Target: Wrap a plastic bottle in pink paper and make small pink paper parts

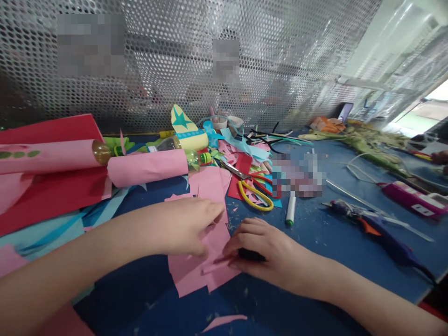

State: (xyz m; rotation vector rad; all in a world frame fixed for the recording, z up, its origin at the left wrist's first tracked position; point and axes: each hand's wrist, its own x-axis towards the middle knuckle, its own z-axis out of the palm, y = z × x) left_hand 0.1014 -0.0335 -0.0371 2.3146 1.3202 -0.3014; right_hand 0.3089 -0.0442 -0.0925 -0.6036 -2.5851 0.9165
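Sheets of pink paper (191, 275) lie overlapped on the blue table in front of me. My left hand (196, 221) rests over their upper part, thumb apart from the fingers, which stretch to the right; their tips are partly hidden. At the right edge of the paper is my right hand (257, 247), fingers curled around one end of a slim pink strip (215, 266) that points left over the sheets. Whether the strip is paper or a pen is too blurred to tell. Beyond the hands lie yellow-and-red-handled scissors (257, 196) and a white marker (290, 210) with a green end.
Pink-wrapped bottles (149, 168) and red sheets (70, 196) occupy the left. Paper scraps (243, 163) lie behind the scissors. To the right are a blue glue gun (385, 238), a clear glue stick (413, 228) and a magenta power strip (413, 198). A perforated metal panel (168, 65) stands behind.
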